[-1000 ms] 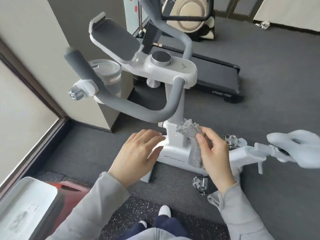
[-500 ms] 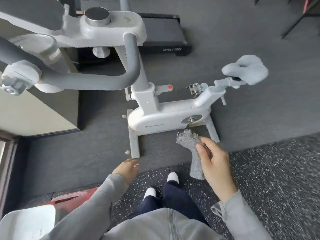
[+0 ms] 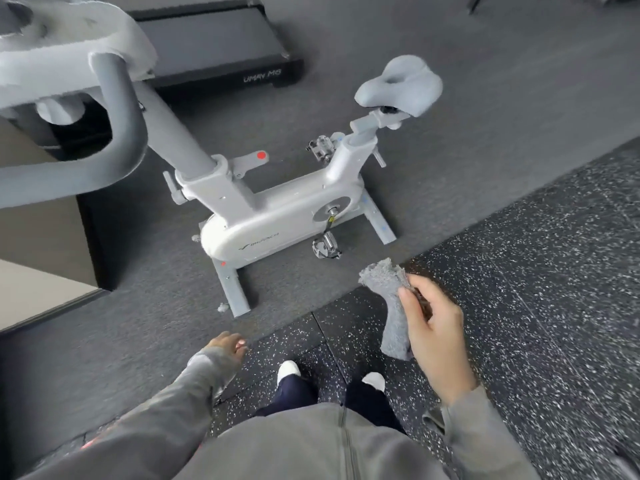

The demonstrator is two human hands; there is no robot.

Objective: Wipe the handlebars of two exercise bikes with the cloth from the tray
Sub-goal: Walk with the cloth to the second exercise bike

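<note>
A white exercise bike (image 3: 277, 216) fills the middle of the frame, its grey handlebar (image 3: 114, 133) curving through the upper left and its saddle (image 3: 400, 85) at upper right. A logo on its housing is too blurred to read. Behind it, at top centre, a black treadmill (image 3: 214, 39) reads "UMAY M6". At lower right the right hand (image 3: 434, 332) has thumb and fingers curled round a bunched grey cloth (image 3: 389, 306), well apart from the handlebar. At lower centre the left hand (image 3: 225, 349) hangs with fingers loosely curled, holding nothing.
</note>
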